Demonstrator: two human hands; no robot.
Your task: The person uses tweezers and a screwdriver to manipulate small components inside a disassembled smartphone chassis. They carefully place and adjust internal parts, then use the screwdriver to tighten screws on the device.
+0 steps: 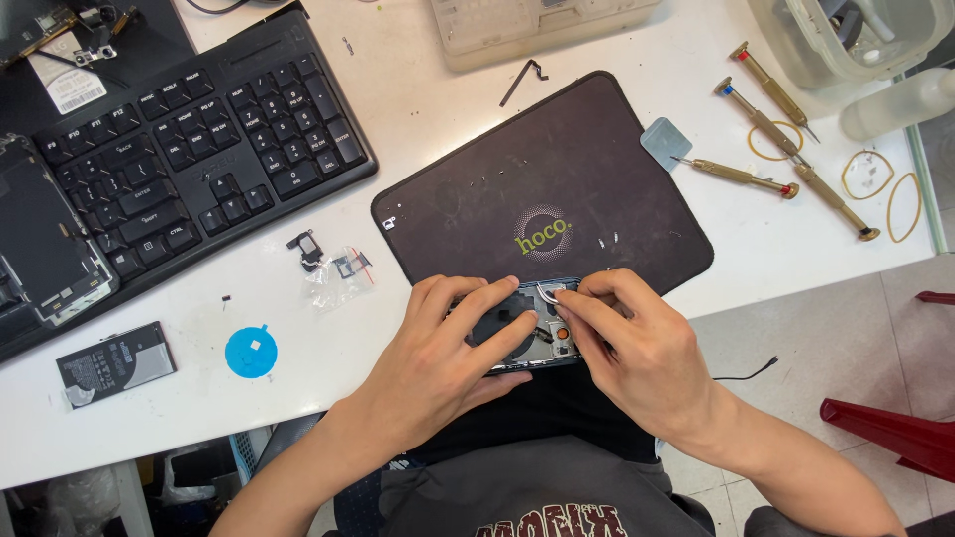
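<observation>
Both hands work on an opened phone (527,328) lying at the near edge of a dark mat (557,189) on the white table (418,109). Left hand (448,348) lies flat over the phone, fingers spread, pinning it down. Right hand (627,338) pinches its fingertips together on a small part at the phone's upper edge. Screwdrivers (776,119) lie well apart to the right, a black keyboard (199,149) to the left

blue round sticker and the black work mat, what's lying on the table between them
In the head view, between the blue round sticker and the black work mat lie a small clear plastic bag and a small dark phone part.
</observation>
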